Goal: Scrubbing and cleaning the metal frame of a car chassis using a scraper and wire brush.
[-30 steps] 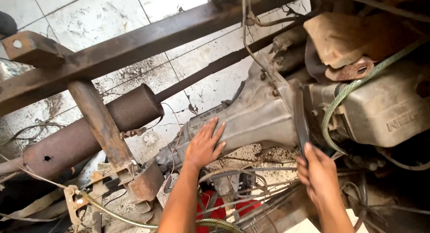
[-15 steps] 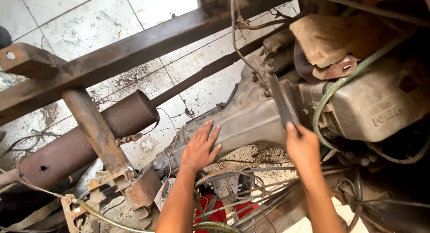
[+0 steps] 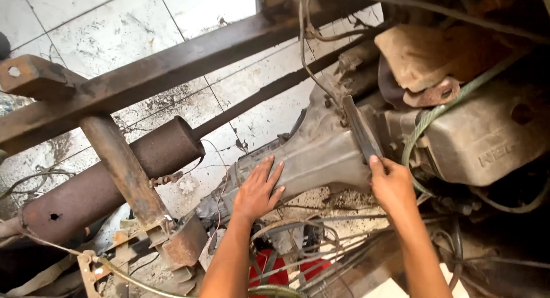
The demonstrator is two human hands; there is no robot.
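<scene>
A grey, dirty gearbox housing (image 3: 321,155) lies slantwise under the rusty vehicle frame. My left hand (image 3: 258,189) rests flat on its narrow rear part, fingers spread and holding nothing. My right hand (image 3: 391,183) is at the wide end of the housing, its fingers curled on the lower end of a dark flat bar (image 3: 358,126). That bar stands at the joint between the housing and the engine block (image 3: 487,137). The fingertips of the right hand are hidden behind the hand.
A rusty frame beam (image 3: 172,69) crosses the top, with a cross brace (image 3: 123,166) and a rusty exhaust pipe (image 3: 103,183) at the left. A green rope (image 3: 435,117) loops over the engine. Loose cables (image 3: 321,240) and a red part (image 3: 275,266) lie below. White tiled floor (image 3: 114,28) lies behind.
My left hand has slid up from the cables onto the housing and now lies flat. My right hand has risen to the lower end of the dark bar.
</scene>
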